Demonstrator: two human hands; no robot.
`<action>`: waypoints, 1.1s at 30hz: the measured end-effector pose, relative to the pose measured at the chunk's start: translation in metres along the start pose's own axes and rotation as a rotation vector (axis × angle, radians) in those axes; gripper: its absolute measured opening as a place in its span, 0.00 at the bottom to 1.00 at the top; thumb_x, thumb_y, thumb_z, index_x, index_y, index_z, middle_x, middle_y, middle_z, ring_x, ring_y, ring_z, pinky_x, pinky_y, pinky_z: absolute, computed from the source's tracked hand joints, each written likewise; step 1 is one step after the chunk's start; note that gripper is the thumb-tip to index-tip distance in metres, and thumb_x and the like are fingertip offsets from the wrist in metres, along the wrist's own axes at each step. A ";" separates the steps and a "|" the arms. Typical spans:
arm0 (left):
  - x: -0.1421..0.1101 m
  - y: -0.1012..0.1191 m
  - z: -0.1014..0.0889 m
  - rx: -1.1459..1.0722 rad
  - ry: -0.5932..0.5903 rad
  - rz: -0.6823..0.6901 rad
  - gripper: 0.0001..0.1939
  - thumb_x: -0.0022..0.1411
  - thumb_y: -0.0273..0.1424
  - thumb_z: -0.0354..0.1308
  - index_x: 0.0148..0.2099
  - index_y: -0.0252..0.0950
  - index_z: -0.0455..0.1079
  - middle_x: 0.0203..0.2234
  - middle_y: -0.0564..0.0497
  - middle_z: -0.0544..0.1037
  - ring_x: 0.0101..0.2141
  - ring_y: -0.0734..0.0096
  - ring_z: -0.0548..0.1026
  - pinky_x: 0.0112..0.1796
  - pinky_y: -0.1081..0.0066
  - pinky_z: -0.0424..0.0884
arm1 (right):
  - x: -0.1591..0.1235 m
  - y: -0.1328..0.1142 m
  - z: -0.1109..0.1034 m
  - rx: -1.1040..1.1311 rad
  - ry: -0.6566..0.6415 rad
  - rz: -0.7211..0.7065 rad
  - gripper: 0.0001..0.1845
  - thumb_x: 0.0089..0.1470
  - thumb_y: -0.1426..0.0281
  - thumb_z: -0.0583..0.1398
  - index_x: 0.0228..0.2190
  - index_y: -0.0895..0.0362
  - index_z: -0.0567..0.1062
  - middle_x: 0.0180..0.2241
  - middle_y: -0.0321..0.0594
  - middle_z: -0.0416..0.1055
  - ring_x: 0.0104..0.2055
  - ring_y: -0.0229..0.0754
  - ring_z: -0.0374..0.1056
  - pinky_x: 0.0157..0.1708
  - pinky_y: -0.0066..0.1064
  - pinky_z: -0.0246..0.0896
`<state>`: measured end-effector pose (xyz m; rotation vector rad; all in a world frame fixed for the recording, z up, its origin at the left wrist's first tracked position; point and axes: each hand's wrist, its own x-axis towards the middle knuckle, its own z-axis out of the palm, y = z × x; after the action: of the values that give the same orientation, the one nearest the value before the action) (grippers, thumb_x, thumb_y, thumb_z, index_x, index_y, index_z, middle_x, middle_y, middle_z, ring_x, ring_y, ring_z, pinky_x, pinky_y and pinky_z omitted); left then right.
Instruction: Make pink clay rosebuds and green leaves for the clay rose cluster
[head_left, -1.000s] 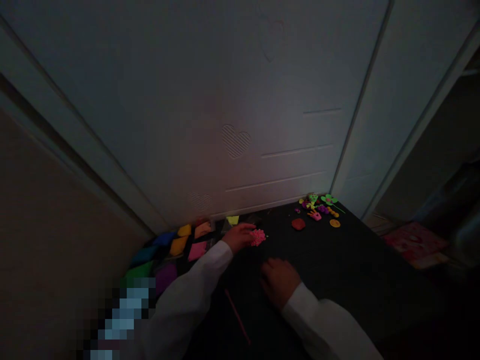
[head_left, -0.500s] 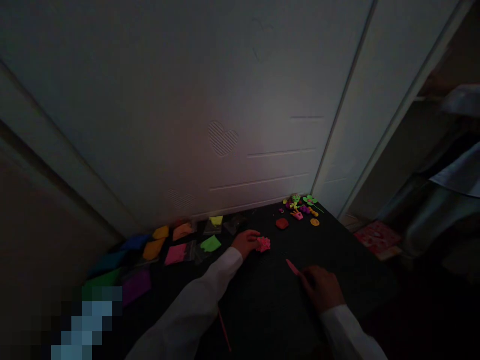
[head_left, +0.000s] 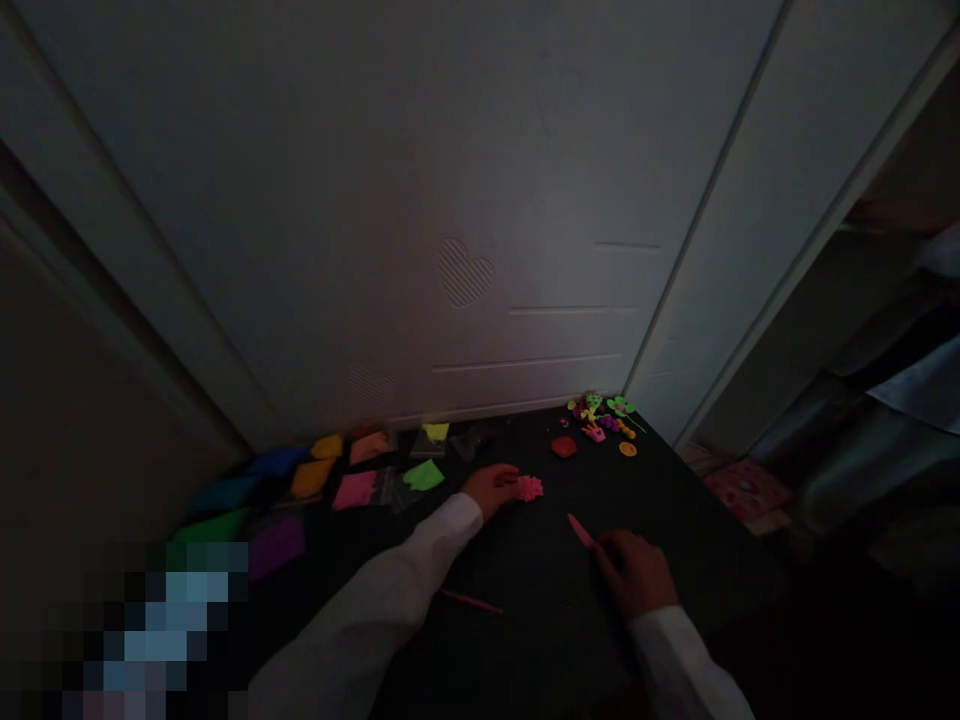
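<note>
Left hand [head_left: 491,488] out over dark tabletop [head_left: 720,540], fingers bent at left edge of pink ruffled piece [head_left: 531,488]; pinching or merely touching, cannot tell. Right hand [head_left: 637,572] nearer wearer, pinching pink blade-shaped tool [head_left: 579,530], tip angled toward ruffled piece, well apart from it. Pink stick [head_left: 474,601] lying by left sleeve [head_left: 405,575]. Red disc [head_left: 564,447] beyond ruffled piece, to right. Green packet [head_left: 424,476] left of left hand.

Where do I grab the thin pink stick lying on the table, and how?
Probably near the right end of the thin pink stick, coming from the right and pinching across it. It's long and narrow, and that end looks free, while the other end meets the left sleeve in this view.
</note>
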<state>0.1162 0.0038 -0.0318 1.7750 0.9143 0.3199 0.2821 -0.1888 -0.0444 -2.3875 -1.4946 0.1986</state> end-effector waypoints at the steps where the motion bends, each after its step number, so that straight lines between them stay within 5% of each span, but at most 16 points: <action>1: -0.003 -0.001 -0.005 0.013 0.003 0.003 0.16 0.58 0.34 0.49 0.48 0.33 0.60 0.43 0.46 0.67 0.40 0.67 0.68 0.39 0.61 0.67 | 0.000 0.000 0.001 0.000 0.002 0.005 0.13 0.51 0.64 0.50 0.32 0.53 0.72 0.31 0.37 0.70 0.35 0.40 0.64 0.35 0.31 0.51; 8: -0.059 -0.006 -0.040 0.141 -0.044 0.066 0.22 0.48 0.40 0.56 0.45 0.35 0.66 0.37 0.45 0.72 0.38 0.64 0.69 0.42 0.61 0.64 | 0.000 0.002 0.000 0.006 0.008 -0.012 0.13 0.51 0.63 0.50 0.32 0.54 0.72 0.31 0.38 0.70 0.35 0.40 0.64 0.35 0.30 0.52; 11: -0.093 -0.017 -0.039 0.236 -0.129 0.173 0.30 0.25 0.35 0.68 0.38 0.43 0.71 0.45 0.49 0.69 0.48 0.53 0.61 0.51 0.56 0.50 | -0.001 0.003 -0.001 0.014 -0.010 -0.032 0.14 0.51 0.63 0.49 0.32 0.54 0.72 0.31 0.38 0.70 0.34 0.39 0.64 0.35 0.30 0.53; 14: -0.112 -0.031 -0.035 0.547 -0.151 0.352 0.25 0.33 0.36 0.66 0.40 0.50 0.70 0.52 0.51 0.62 0.53 0.49 0.55 0.50 0.48 0.42 | -0.001 0.004 -0.001 0.017 -0.019 -0.044 0.15 0.51 0.63 0.49 0.33 0.54 0.71 0.32 0.39 0.70 0.35 0.39 0.64 0.36 0.30 0.54; 17: -0.113 -0.041 -0.036 0.587 -0.077 0.393 0.08 0.50 0.35 0.56 0.35 0.46 0.72 0.44 0.50 0.69 0.48 0.60 0.62 0.48 0.57 0.54 | -0.002 0.003 -0.001 0.009 -0.014 -0.054 0.16 0.52 0.62 0.48 0.35 0.54 0.71 0.35 0.40 0.69 0.37 0.40 0.64 0.36 0.31 0.55; 19: -0.110 -0.043 -0.038 0.580 -0.034 0.400 0.09 0.54 0.34 0.51 0.33 0.41 0.72 0.38 0.48 0.72 0.43 0.65 0.65 0.44 0.63 0.59 | -0.001 0.000 -0.001 0.000 -0.016 -0.066 0.15 0.52 0.62 0.49 0.34 0.54 0.72 0.35 0.40 0.69 0.38 0.40 0.64 0.36 0.31 0.55; 28: -0.111 -0.042 -0.037 0.553 0.023 0.431 0.10 0.56 0.32 0.48 0.35 0.37 0.70 0.35 0.47 0.71 0.39 0.67 0.65 0.41 0.66 0.60 | -0.009 -0.056 0.013 -0.016 -0.069 -0.116 0.12 0.52 0.69 0.49 0.30 0.55 0.71 0.33 0.41 0.68 0.37 0.42 0.62 0.36 0.33 0.53; 33: -0.112 -0.042 -0.036 0.545 0.033 0.431 0.09 0.55 0.32 0.49 0.34 0.38 0.70 0.34 0.48 0.71 0.39 0.67 0.65 0.41 0.65 0.61 | -0.022 -0.066 0.014 0.026 -0.084 -0.167 0.13 0.52 0.66 0.50 0.37 0.54 0.70 0.39 0.43 0.66 0.41 0.42 0.61 0.40 0.33 0.53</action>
<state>0.0014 -0.0447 -0.0313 2.4839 0.6682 0.3997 0.2125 -0.1789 -0.0364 -2.2458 -1.7084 0.2799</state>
